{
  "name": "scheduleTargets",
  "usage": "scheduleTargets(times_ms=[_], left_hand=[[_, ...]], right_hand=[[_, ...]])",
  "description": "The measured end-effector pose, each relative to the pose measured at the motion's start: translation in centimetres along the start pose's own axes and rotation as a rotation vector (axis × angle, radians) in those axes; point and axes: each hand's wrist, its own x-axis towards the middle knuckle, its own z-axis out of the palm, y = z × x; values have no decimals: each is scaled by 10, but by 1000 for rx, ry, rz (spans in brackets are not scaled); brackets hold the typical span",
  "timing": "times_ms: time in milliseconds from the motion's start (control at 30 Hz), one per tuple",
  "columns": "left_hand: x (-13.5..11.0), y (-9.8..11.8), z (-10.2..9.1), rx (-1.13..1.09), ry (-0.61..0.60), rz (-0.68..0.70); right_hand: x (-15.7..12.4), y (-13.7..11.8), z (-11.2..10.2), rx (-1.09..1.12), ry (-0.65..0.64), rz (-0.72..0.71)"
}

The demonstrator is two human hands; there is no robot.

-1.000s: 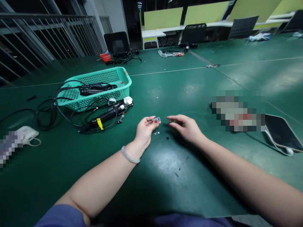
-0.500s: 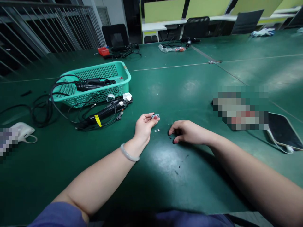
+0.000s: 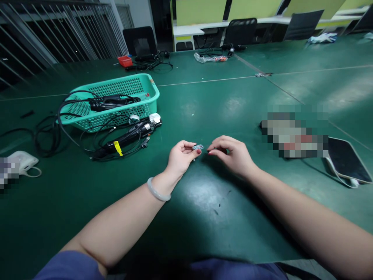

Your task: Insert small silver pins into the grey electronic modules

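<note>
My left hand [image 3: 181, 157] hovers just above the green table [image 3: 204, 202], thumb and fingers pinched on a small grey metal part [image 3: 198, 147]. A pale bangle [image 3: 157, 190] circles that wrist. My right hand [image 3: 231, 153] is raised close beside it, fingertips pinched together a few centimetres from the part; whatever they hold is too small to make out. Any bits lying on the table under the hands are hidden.
A teal plastic basket [image 3: 145, 93] with black cables stands at the left rear, more cables and a black tool with a yellow tag [image 3: 125, 142] in front of it. A tablet [image 3: 346, 159] lies at the right, a white object [image 3: 21, 161] at far left. Chairs and desks stand behind.
My right hand went down to the table surface half a second ago and has come back up, pinched, next to the left hand. The left hand kept holding the small part.
</note>
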Motion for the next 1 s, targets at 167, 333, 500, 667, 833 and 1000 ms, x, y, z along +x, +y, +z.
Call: scheduleTargets(times_ms=[167,333,500,667,833,1000], left_hand=[[-3,0,1,16,-54,-2],[-4,-1,1,1,-106,-15],[-2,0,0,-45,-82,-39],[3,-1,-3,-81,81,29],[5,-1,-5,-113,196,83],[6,-2,-4,-113,198,86]], right_hand=[[-3,-2,4,-38,76,-2],[-4,-1,8,-112,97,-34],[-5,-2,8,-224,107,-144],[-7,-6,14,-238,97,-46],[-3,-7,37,-187,-206,36],[4,-4,51,-228,-304,36]])
